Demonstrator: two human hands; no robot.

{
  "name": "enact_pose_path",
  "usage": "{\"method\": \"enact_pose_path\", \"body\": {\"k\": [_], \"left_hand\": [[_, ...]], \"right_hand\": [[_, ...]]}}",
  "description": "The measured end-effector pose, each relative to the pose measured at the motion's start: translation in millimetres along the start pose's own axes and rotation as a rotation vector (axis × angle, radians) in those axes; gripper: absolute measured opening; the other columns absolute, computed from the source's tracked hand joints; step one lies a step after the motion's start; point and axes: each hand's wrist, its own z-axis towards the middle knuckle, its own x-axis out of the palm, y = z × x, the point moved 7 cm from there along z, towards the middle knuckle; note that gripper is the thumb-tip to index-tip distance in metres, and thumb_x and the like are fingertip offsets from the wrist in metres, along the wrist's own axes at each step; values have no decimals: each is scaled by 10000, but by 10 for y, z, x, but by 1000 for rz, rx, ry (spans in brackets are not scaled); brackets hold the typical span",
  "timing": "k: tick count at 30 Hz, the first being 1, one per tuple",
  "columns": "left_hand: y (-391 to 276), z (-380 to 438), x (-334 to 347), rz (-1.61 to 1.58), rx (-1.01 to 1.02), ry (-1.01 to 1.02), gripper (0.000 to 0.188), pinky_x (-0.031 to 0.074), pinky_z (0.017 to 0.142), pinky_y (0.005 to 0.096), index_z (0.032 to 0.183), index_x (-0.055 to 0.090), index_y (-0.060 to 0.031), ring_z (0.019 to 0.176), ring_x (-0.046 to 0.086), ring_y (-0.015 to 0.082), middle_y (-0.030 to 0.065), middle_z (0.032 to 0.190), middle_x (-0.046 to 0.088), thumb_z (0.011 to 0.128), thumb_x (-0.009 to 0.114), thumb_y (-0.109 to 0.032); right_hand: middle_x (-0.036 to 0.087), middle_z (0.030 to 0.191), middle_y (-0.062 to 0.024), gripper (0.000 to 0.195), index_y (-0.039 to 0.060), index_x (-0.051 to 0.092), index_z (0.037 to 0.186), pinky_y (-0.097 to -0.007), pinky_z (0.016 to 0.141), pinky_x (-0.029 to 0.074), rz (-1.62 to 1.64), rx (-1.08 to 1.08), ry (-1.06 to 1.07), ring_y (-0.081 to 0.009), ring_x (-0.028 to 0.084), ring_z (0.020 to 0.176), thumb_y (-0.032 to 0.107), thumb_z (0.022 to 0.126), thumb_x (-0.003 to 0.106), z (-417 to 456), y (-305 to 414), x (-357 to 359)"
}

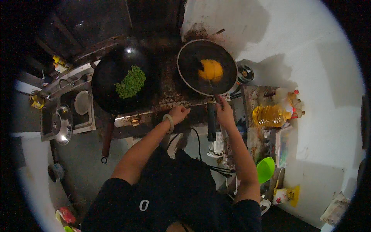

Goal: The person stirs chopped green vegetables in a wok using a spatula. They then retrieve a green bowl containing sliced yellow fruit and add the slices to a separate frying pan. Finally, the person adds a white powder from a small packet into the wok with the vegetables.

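My right hand [224,111] is closed on the dark handle of a cooking utensil [216,98], which reaches into a light-rimmed frying pan [185,76]. Orange-yellow food, perhaps egg [213,69], lies in that pan near the utensil's blurred far end. The pan's black handle [212,121] points towards me, just left of my right forearm. My left hand [178,114], with a pale bangle at the wrist, hovers by the stove's front edge with curled fingers; I see nothing in it. To its left, a large black wok [107,84] holds chopped green vegetables [132,82].
The wok's wooden handle [108,136] juts out over the front edge. At left is a sink [92,116] with a metal lid [62,124] and a pale plate [82,102]. At right stand a portable gas canister burner [245,72], an oil bottle [269,116] and a green bowl [265,170].
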Motion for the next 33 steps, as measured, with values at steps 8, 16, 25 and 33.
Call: {"method": "enact_pose_path", "body": {"k": [8,16,25,33], "left_hand": [[764,525,1546,-914,-396,389,414,497,660,369,960,534,21,739,581,210,127,857,575,800,560,-360],[890,1213,2328,-1605,-326,397,335,476,719,400,1059,493,20,827,546,294,182,989,539,850,446,-238],[924,1236,2352,-1806,-225,346,444,494,661,386,1094,466,33,743,557,289,185,918,557,895,247,-298],[802,1129,2247,-1837,-130,320,382,495,645,376,1076,484,16,747,566,273,174,917,560,892,324,-279]], "right_hand": [[474,1175,-129,401,9,364,1238,-273,889,334,92,-168,-75,-169,452,1058,119,858,429,-33,-402,-943],[464,1176,-173,403,-5,373,1223,-311,894,347,4,-30,-36,-253,455,1077,191,873,410,297,-1191,-714],[477,734,31,389,25,399,1219,-184,524,343,251,47,30,-37,395,592,170,860,447,244,-1242,-628],[431,675,62,370,66,406,1220,-147,444,281,529,119,15,-9,335,522,185,873,449,-105,-902,-994]]}}
